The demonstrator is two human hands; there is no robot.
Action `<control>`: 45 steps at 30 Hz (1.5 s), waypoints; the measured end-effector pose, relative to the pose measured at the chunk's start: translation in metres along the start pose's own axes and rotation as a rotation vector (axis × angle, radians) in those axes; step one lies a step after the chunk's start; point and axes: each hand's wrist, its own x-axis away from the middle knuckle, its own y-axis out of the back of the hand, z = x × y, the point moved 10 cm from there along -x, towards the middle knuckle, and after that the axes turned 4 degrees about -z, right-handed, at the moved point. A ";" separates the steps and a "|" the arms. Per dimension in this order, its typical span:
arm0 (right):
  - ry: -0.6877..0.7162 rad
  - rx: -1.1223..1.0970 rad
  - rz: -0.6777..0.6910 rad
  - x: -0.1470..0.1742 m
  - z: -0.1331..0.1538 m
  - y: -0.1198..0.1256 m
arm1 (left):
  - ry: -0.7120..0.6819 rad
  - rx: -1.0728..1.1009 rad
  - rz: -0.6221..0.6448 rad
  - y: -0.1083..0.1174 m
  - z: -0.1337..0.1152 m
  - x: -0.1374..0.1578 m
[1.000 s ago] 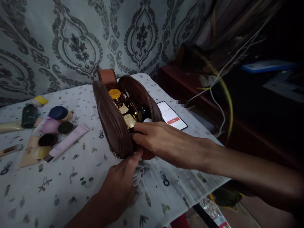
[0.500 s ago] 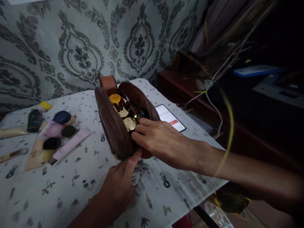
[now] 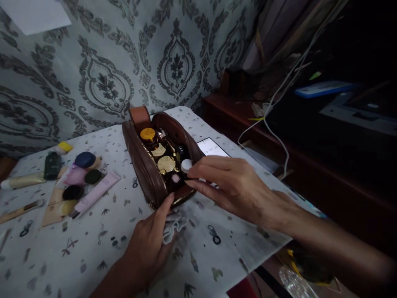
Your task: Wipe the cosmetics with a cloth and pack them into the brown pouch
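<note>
A brown toiletry bag [image 3: 139, 165] lies unzipped on the patterned tablecloth. Inside are a gold-lidded jar [image 3: 148, 134], round gold-coloured lids [image 3: 166, 164], a small pink-topped item [image 3: 175, 178] and dark items. My left hand [image 3: 149, 240] holds the bag's near end, thumb at the zipped rim, other fingers partly hidden beside a grey ruffled cloth [image 3: 173, 227]. At the bag's right rim is my right hand [image 3: 229, 186], thumb and forefinger slightly apart. Their tips are beside a white round cap [image 3: 186, 166] in the bag; whether they touch it I cannot tell.
To the left lie a pink tube [image 3: 94, 194], a blue-capped jar [image 3: 84, 159], a dark green bottle [image 3: 52, 165], a cream tube [image 3: 25, 181] and a makeup brush [image 3: 23, 210]. Behind my right hand lies a phone [image 3: 211, 147]. White cables [image 3: 287, 153] hang at the right.
My right hand has drawn back to the right, out of the bag's middle, and its thumb and forefinger have parted. The white cap now shows. My left hand stays at the bag's end.
</note>
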 end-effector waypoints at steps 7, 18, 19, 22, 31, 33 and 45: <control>0.033 -0.149 -0.106 0.028 0.006 -0.017 | 0.071 0.022 0.004 -0.004 0.015 0.034; 0.130 -0.133 -0.341 0.039 0.041 -0.025 | 0.310 0.018 -0.074 0.022 0.031 0.082; 0.157 -0.139 -0.337 0.039 0.048 -0.029 | 0.309 0.013 -0.098 0.028 0.032 0.087; 0.225 -0.215 -0.299 0.036 0.072 -0.045 | 0.338 0.002 -0.164 0.045 0.039 0.103; 0.140 -0.462 0.085 0.016 0.112 -0.133 | 0.373 -0.090 -0.323 0.090 0.063 0.148; 0.102 -0.501 0.163 0.011 0.116 -0.158 | 0.358 -0.113 -0.370 0.098 0.068 0.156; -0.280 -0.862 0.283 0.007 0.117 -0.247 | 0.543 -0.230 -0.497 0.149 0.116 0.196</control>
